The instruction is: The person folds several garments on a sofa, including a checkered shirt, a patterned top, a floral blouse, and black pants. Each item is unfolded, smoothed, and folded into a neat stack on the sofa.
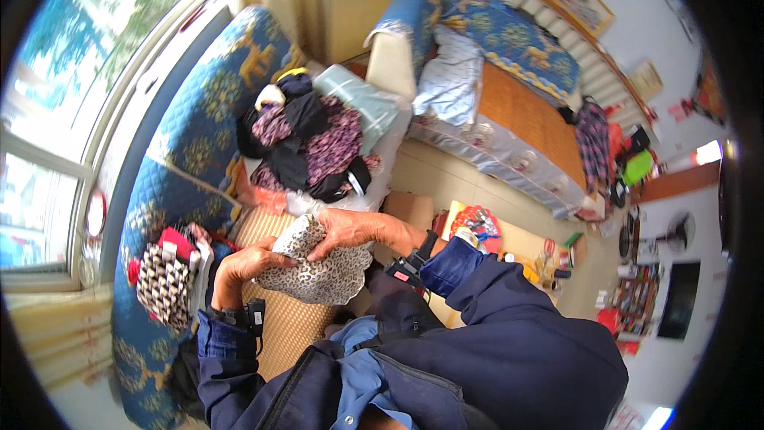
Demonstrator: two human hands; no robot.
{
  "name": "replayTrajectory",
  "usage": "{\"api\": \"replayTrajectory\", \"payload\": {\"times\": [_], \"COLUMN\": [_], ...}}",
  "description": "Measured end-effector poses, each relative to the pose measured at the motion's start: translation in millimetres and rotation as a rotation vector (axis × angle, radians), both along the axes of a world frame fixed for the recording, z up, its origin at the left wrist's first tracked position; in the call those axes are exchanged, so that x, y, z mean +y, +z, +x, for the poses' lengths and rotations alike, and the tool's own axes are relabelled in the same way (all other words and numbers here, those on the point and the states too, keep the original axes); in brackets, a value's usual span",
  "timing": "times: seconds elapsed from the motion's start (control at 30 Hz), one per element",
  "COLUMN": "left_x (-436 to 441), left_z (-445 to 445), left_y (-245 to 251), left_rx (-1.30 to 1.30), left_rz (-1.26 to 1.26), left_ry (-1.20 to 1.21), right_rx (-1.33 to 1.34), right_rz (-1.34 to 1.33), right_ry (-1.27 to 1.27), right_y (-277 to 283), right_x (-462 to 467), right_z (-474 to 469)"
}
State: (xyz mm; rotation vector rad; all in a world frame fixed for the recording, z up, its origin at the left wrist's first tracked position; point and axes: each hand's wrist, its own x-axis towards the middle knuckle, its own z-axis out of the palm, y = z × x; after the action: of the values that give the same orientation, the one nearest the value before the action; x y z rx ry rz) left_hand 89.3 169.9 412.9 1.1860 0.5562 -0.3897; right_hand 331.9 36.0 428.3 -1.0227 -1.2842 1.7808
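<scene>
A leopard-print cloth (316,275), white with dark spots, is gripped in both hands over the tan woven seat mat (280,316). My left hand (253,263) pinches its left side between thumb and fingers. My right hand (340,231) holds it near its upper part, where the cloth is bunched or folded. The lower part spreads out with a wavy edge. Just beyond the hands lies a heap of black and pink-purple patterned clothes (322,137). To the left, a stack of garments with a black-and-beige geometric print (164,283) rests against the blue sofa cover.
A blue patterned cover (197,125) drapes the sofa beside the window. A pale green checked cushion (358,101) lies behind the clothes heap. Across the tiled floor (441,173) stands another sofa with an orange-brown mat (525,125). A low table (513,236) with various items is at the right.
</scene>
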Motion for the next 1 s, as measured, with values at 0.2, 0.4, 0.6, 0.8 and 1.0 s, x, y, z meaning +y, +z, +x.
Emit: {"api": "replayTrajectory", "payload": {"times": [0.2, 0.4, 0.6, 0.8, 1.0], "left_x": [-22, -39, -35, -47, -67], "left_z": [15, 15, 27, 14, -10], "left_y": [43, 69, 70, 41, 31], "left_rx": [-0.207, -0.302, -0.400, -0.409, -0.510], "left_rz": [0.128, 0.180, -0.049, -0.519, -0.196], "left_ry": [-0.089, -0.157, 0.268, 0.495, 0.466], "right_rx": [-0.195, -0.162, -0.022, 0.111, -0.034], "right_rz": [0.078, 0.101, 0.091, 0.139, 0.155], "right_ry": [-0.348, -0.581, -0.878, -0.900, -0.882], "right_y": [14, 59, 94, 110, 102], "right_x": [-52, -90, -113, -114, -102], "right_z": [-18, -17, -12, -19, -15]}}
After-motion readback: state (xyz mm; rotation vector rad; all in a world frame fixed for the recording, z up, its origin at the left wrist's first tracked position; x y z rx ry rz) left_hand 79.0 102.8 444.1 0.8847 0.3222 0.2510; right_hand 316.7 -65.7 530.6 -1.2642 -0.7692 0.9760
